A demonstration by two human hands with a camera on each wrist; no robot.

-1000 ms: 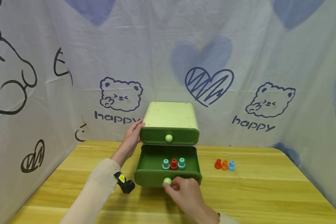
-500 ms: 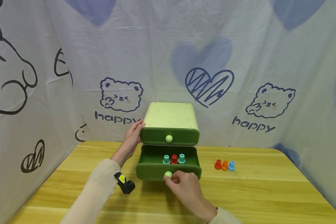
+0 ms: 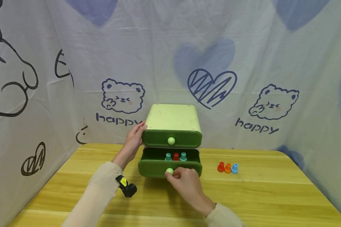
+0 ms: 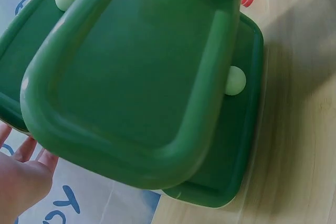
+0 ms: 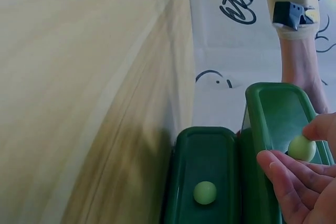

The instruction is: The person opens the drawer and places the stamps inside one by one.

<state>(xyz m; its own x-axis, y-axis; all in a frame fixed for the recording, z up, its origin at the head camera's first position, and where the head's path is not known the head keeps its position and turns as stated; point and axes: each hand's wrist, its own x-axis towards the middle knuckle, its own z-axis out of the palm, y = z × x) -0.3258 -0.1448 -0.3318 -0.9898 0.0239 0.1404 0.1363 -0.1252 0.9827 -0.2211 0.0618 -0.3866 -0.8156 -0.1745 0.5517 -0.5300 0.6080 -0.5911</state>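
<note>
A pale green cabinet (image 3: 173,117) with dark green drawers stands on the table. Its middle drawer (image 3: 154,168) is pulled partly out, while the top drawer (image 3: 156,138) sits closed. My right hand (image 3: 187,184) pinches the round knob (image 5: 302,148) of the middle drawer between thumb and fingers. Against the cabinet's left side rests my left hand (image 3: 133,138), its fingers (image 4: 23,150) fairly straight. Inside the drawer stand a teal peg (image 3: 168,156), a red peg (image 3: 176,156) and another teal peg (image 3: 183,156), their lower parts hidden by the drawer front.
Right of the cabinet, a red peg (image 3: 220,167), an orange peg (image 3: 227,168) and a blue peg (image 3: 234,168) stand in a row on the wooden table (image 3: 267,189). The bottom drawer (image 5: 202,156) is closed. Printed cloth (image 3: 261,63) hangs behind and at both sides.
The middle drawer has slid inward, toward the cabinet, with my right hand moving along on its knob. Less of the pegs inside shows now. My left hand has stayed in place.
</note>
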